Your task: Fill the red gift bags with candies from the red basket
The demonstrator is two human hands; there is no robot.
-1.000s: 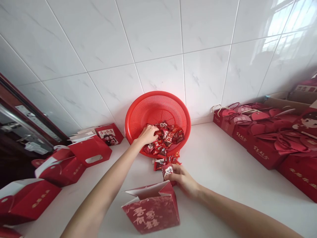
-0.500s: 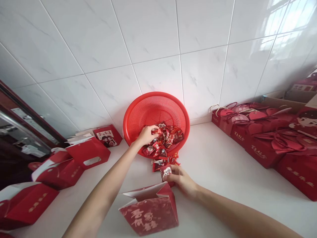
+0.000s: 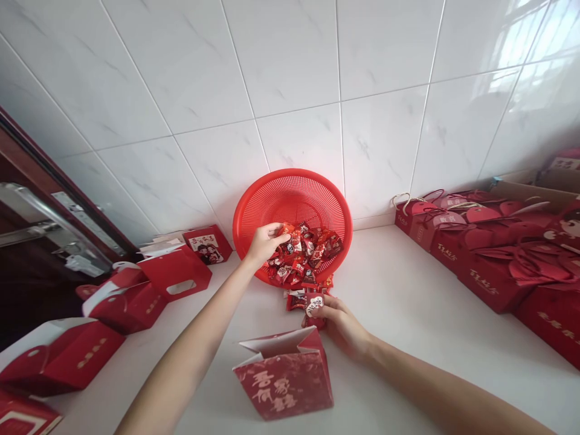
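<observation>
A red plastic colander basket (image 3: pixel 244 211) leans tilted against the wall, with a heap of small red-wrapped candies (image 3: pixel 312 241) in it. Over the left part of the heap is my left hand (image 3: pixel 265 244), thumb and fingers pinched on a red-orange wrapped candy (image 3: pixel 286 229). Below the basket's front rim, my right hand (image 3: pixel 347 329) grips a red candy packet (image 3: pixel 314 306) with a white label; its lower part is partly covered by the fingers. An open red paper gift box (image 3: pixel 285 386) with pale lettering stands nearest me, touched by neither hand.
A few loose candies (image 3: pixel 295 299) lie on the white tabletop (image 3: pixel 385 284) before the basket. Several red gift boxes (image 3: pixel 176 275) stand at left, beside a dark door with a metal handle (image 3: pixel 58 211). Rows of closed red boxes (image 3: pixel 489 281) line the right. A tiled wall (image 3: pixel 299 139) rises behind.
The view has turned slightly left, so everything sits farther right. My left hand has shifted a little back toward the left within the basket. The right hand keeps its packet.
</observation>
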